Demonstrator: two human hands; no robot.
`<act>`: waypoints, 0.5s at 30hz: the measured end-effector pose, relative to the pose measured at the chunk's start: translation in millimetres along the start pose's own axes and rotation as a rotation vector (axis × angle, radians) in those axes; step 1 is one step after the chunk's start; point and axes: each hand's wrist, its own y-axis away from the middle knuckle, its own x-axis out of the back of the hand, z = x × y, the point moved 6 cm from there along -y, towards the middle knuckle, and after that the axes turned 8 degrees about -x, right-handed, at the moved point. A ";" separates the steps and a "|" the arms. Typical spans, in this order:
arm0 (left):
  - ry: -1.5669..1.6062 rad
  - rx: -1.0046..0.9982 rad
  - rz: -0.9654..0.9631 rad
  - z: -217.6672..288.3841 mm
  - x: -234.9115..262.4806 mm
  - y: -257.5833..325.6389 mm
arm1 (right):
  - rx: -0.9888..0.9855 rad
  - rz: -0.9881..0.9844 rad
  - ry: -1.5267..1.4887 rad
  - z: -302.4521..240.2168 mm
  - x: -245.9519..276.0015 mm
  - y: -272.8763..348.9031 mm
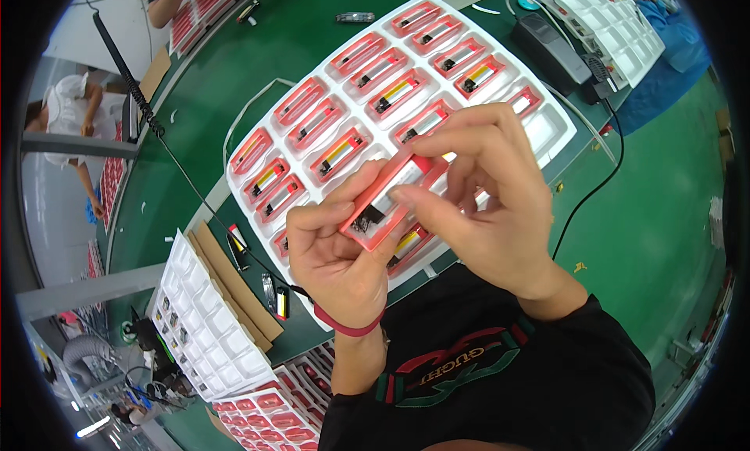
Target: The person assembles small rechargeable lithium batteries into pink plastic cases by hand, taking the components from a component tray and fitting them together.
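Observation:
Between my hands is a small red plastic casing (375,239), tilted, with a silver-white insert and a dark wired part inside. My left hand (336,252) grips its lower end, fingers along one side and thumb along the other. My right hand (496,205) pinches the upper end, its thumb pressed on the insert and its index finger at the tip. Beneath them lies a white moulded tray (551,130) of similar red casings, several holding yellow-striped batteries and black parts. My hands hide some of its compartments. A red band (351,326) circles my left wrist.
A coiled black cord (144,111) stretches across the left side. Another white tray (207,326) leans by a cardboard strip (234,287), above stacked trays (266,420). A black power box (551,52) sits at far right. A co-worker's arm (164,9) shows at upper left.

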 end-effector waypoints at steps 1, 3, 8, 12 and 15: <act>0.011 -0.007 0.006 0.2 -1.3 0.2 | -0.061 -0.019 -0.024 4.8 -2.5 1.2; 0.022 -0.001 0.005 -1.9 -0.2 -0.1 | -0.135 -0.034 -0.055 10.9 -5.2 2.6; 0.064 0.045 -0.029 -4.0 0.8 -5.6 | -0.312 -0.047 -0.185 20.5 -5.9 -1.7; 0.113 0.100 -0.065 -3.4 2.7 -7.4 | -0.485 -0.211 -0.389 29.6 -14.5 -4.1; 0.017 0.226 -0.012 -5.2 8.4 -3.9 | -0.467 -0.326 -0.308 23.7 -7.1 -6.2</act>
